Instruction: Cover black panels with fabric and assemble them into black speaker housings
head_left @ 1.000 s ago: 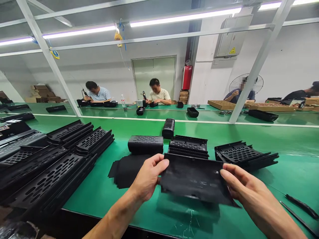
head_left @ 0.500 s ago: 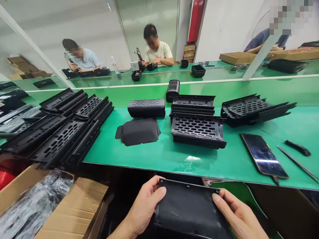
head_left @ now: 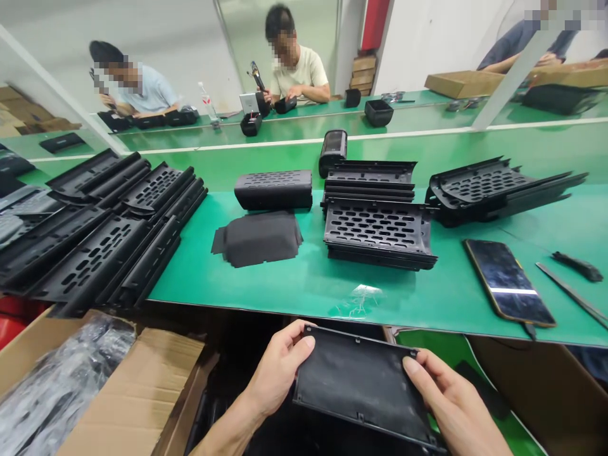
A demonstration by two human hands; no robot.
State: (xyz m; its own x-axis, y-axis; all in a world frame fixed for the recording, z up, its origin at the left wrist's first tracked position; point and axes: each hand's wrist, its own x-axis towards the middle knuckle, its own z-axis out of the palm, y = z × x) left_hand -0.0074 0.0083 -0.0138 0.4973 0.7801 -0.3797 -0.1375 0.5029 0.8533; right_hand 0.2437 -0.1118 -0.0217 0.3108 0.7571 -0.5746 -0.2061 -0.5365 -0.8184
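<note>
Between my hands, below the table's front edge, is a black plastic cover panel (head_left: 358,383) with small tabs along its rims and a dark sheet-like inner face. My left hand (head_left: 280,364) grips its upper left corner, thumb on the inner face. At the upper right corner my right hand (head_left: 444,386) pinches the rim, thumb on top and fingers behind. Beyond the panel, a stack of slotted black covers (head_left: 377,231) rests on the green table (head_left: 266,288). Left of that stack lie thin black sheets (head_left: 259,237), with a closed black housing (head_left: 274,189) just behind them.
More slotted covers (head_left: 102,256) are piled at the left, others (head_left: 498,187) at the right. A phone (head_left: 508,282) on a cable and tweezers (head_left: 572,294) lie at right. A cardboard box (head_left: 118,405) with plastic wrapping stands lower left. Several co-workers sit across the table.
The panel has tilted so more of its inner face and lower rim shows, both hands still holding it. The view has shifted slightly, table items appearing higher.
</note>
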